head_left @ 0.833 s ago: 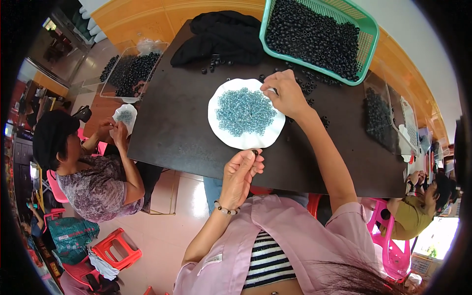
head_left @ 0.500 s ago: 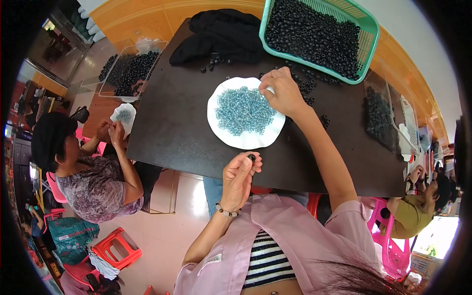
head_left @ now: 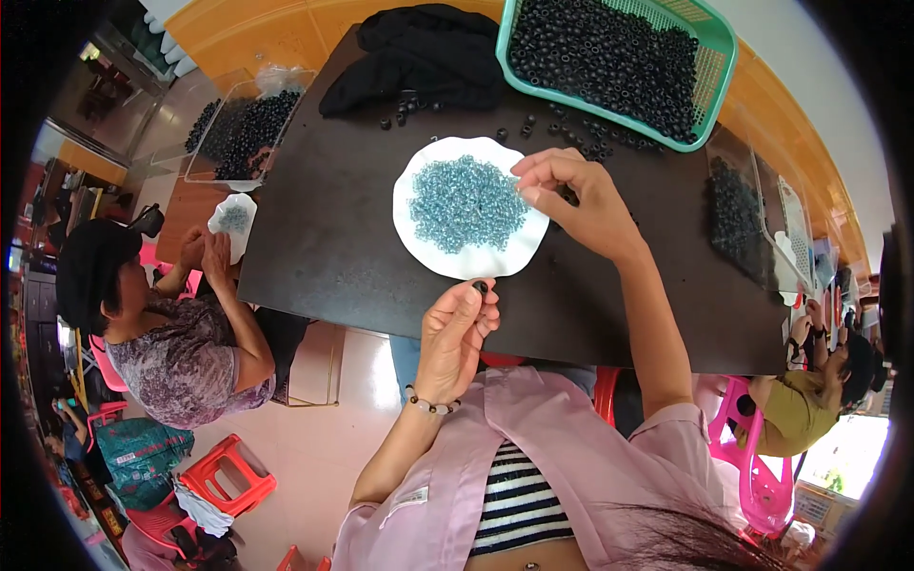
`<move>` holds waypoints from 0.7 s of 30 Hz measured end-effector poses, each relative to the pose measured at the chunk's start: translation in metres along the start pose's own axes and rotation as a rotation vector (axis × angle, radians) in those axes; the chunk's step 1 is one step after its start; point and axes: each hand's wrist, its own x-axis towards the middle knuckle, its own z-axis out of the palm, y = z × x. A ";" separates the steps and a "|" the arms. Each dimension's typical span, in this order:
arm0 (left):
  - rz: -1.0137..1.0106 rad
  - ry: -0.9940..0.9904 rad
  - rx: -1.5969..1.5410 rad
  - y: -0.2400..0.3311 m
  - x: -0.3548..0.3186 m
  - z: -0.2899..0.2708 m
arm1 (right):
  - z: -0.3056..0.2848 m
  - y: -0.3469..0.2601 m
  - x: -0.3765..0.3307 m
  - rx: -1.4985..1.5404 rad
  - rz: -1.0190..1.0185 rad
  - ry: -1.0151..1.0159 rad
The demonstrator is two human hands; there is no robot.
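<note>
Near the table's front edge my left hand (head_left: 453, 335) pinches a black bead (head_left: 481, 286) between thumb and fingertips, just below the plate. The bead is thick and round. A white plate (head_left: 416, 246) with a wavy rim lies flat on the table and bears a heap of small blue-green glassy beads (head_left: 468, 203). At the plate's right rim my right hand (head_left: 579, 202) hovers with thumb and forefinger brought together. Whatever is between those fingertips is too small to make out. Loose black beads (head_left: 595, 150) lie beyond the right hand, some partly hidden by it.
A green basket (head_left: 721, 90) full of black beads stands at the far right, beside a black cloth (head_left: 419, 59) at the back. Clear plastic boxes (head_left: 762, 205) of black beads flank the table. At the left, a person (head_left: 181, 333) works over a small white dish (head_left: 249, 211).
My right hand has drawn back to the right and slightly down from the blue-green beads. My left hand keeps its pinch on the black bead. The whole view has shifted slightly.
</note>
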 end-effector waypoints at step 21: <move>-0.051 0.028 0.057 -0.008 0.006 0.009 | -0.013 0.026 -0.061 -0.388 -0.101 0.282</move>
